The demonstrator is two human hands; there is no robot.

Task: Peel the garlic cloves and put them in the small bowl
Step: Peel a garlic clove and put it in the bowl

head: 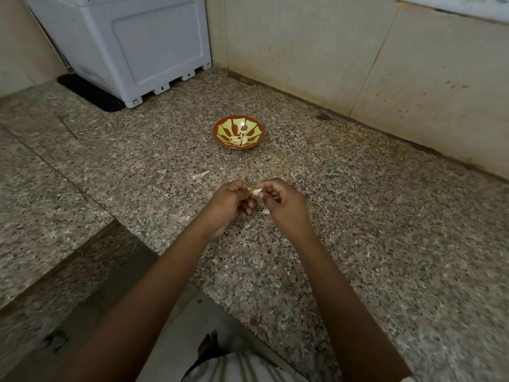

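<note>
Now we pinch clove between both hands, above counter: left hand grips one end, right hand the other. Long axis left-right; tip unclear. Bowl beyond, holding peeled cloves.

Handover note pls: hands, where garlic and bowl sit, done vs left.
Left hand and right hand: both pinch one garlic clove above the counter.
Small bowl: farther back on the counter, several peeled cloves inside.
Loose skin lies left of the hands; a white scrap below them, skin or clove unclear.
Done: the cloves in the bowl.
Left: finish peeling the held clove and drop it in.
</note>
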